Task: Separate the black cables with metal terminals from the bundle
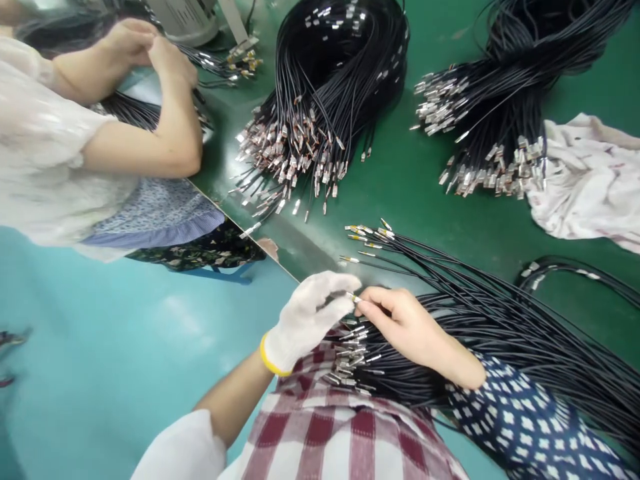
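My left hand (313,317), in a white glove with a yellow cuff, has thumb and fingers closed on the metal connector (353,297) of a black cable. My right hand (400,320) is bare and pinches the same cable just behind that connector. Under and beside my hands lies a bundle of black cables (490,340), running off to the lower right. Many of its silvery connector ends (353,353) rest near my checked apron. A smaller group of ends with yellow marks (370,233) lies just beyond my hands on the green table (430,213).
A big looped cable bundle (340,80) lies at the back middle, another (520,87) at the back right. A crumpled white cloth (590,180) is at the right. On the left, a co-worker's hands (150,47) work over more cables. The table edge (285,267) runs diagonally beside my left hand.
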`<control>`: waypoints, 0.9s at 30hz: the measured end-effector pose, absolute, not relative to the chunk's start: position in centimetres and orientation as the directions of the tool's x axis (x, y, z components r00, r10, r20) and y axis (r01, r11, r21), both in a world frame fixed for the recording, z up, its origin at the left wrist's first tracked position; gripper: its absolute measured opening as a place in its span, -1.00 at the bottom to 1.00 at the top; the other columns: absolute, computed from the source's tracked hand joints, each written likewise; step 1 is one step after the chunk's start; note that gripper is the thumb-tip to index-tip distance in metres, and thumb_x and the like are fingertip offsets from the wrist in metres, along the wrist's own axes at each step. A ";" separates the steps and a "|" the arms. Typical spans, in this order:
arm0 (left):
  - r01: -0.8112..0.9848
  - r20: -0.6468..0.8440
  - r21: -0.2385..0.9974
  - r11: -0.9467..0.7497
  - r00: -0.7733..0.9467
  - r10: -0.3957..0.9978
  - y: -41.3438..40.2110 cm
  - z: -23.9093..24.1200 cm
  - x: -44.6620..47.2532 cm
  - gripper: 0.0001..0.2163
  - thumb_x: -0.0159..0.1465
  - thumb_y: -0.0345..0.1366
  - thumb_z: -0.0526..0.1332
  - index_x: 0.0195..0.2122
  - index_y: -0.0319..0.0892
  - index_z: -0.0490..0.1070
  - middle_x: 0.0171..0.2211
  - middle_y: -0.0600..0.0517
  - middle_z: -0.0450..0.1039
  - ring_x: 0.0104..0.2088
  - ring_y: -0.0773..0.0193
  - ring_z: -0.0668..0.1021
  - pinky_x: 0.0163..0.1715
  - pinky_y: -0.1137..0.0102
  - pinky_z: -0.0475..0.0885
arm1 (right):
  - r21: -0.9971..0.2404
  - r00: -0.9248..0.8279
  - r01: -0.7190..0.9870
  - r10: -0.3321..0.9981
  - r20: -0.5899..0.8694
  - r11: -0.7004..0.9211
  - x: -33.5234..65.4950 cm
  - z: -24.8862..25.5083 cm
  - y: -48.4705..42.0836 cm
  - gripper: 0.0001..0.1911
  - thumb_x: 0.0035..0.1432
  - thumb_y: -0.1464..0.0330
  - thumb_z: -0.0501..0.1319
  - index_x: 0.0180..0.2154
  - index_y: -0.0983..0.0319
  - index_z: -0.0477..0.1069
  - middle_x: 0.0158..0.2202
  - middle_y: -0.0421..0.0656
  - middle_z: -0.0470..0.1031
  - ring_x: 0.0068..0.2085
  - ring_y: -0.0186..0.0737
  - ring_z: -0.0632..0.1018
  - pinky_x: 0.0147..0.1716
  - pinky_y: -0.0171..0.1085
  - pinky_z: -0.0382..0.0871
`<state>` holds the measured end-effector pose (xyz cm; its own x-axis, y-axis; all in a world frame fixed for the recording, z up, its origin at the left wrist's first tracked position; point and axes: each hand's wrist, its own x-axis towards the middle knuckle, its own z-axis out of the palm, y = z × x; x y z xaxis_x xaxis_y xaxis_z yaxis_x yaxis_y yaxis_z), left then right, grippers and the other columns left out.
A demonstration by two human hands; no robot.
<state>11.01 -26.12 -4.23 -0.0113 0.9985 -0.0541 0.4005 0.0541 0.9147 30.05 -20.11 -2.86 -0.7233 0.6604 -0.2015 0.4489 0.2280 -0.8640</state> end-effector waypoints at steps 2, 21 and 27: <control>0.540 -0.006 0.841 -0.045 0.093 0.996 -25.8 -4.1 10.9 -0.88 0.33 -0.31 0.17 -0.22 -0.10 0.52 -0.27 0.09 0.54 -0.25 0.30 0.51 -0.10 0.38 0.34 | -0.853 -0.713 0.460 0.675 -0.189 0.247 30.1 -2.9 -20.2 -0.67 0.40 0.31 0.05 -0.45 0.21 0.33 -0.56 -0.30 0.28 -0.51 -0.36 0.28 -0.46 -0.33 0.09; 0.023 -0.505 0.852 0.523 0.304 0.808 -23.3 -2.8 10.3 -0.77 0.35 -0.23 0.09 -0.44 -0.18 0.30 -0.63 0.20 0.20 -0.63 0.48 0.20 -0.64 0.52 0.09 | -0.950 -0.701 0.190 0.643 -0.309 -0.249 29.7 -4.4 -20.3 -0.75 0.35 0.28 0.11 -0.36 0.24 0.41 -0.51 -0.26 0.43 -0.59 -0.42 0.33 -0.58 -0.40 0.20; -0.044 -0.429 0.865 0.499 0.449 0.784 -22.7 -3.4 10.1 -0.74 0.39 -0.16 0.08 -0.41 -0.17 0.26 -0.64 0.20 0.21 -0.66 0.48 0.20 -0.63 0.49 0.09 | -0.976 -0.652 0.175 0.727 -0.215 -0.132 29.8 -4.9 -20.9 -0.74 0.36 0.32 0.11 -0.40 0.23 0.37 -0.53 -0.27 0.38 -0.56 -0.40 0.36 -0.56 -0.40 0.25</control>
